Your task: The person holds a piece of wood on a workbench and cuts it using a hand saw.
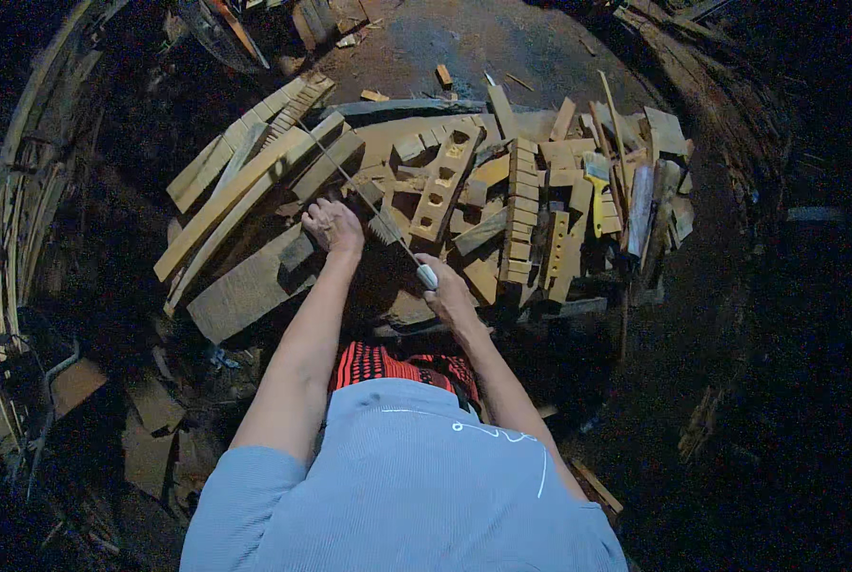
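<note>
My right hand (447, 291) is closed round the pale handle of a handsaw (357, 188). Its thin blade, seen almost edge-on, slants up and left across a long wooden beam (240, 195). To the left of the handle, my left hand (333, 227) is bent with its fingers curled down beside a dark wooden block (297, 250); what lies under the fingers is hidden. Beyond the beam is a piece of wood (297, 103) with a row of close cuts. Right of the blade lies a wooden block (445, 186) with several square holes.
Wood offcuts crowd the low bench. A notched wooden strip (521, 214) stands right of centre. Further right are a yellow-handled paintbrush (598, 186) and a whitish cylinder (641, 205). Brown boards (150, 448) lie at lower left, and long wooden strips (16, 191) line the left side.
</note>
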{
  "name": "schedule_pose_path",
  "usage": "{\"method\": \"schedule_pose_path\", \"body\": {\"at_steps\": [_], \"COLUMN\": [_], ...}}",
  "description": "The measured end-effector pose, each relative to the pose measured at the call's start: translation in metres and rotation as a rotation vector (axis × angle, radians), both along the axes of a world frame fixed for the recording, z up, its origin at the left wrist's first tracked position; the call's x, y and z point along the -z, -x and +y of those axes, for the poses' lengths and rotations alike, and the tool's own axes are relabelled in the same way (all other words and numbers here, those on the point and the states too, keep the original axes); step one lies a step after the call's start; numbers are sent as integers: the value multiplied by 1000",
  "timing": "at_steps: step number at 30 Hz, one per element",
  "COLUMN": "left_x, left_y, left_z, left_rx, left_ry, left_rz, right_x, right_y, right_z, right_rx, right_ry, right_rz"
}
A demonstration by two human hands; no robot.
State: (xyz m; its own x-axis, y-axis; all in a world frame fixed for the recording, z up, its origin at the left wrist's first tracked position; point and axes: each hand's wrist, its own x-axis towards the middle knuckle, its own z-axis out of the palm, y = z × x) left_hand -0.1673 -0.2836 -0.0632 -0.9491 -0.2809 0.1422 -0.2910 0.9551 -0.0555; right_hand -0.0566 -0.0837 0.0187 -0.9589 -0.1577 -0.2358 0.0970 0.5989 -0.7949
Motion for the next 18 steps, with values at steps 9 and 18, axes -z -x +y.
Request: {"method": "schedule_pose_path", "body": {"at_steps": [9, 18], "left_x": [-19, -20], "left_y": [3, 2], "left_z": [11, 11], "left_rx": [-103, -50], "left_ry": [-75, -70], "left_rz": [7, 44], "right_x": [-10, -24], "right_y": [-110, -136], "right_z": [52, 69], "right_rx": [48, 92], "right_ry": [-31, 15], "right_rz": [-111, -187]}}
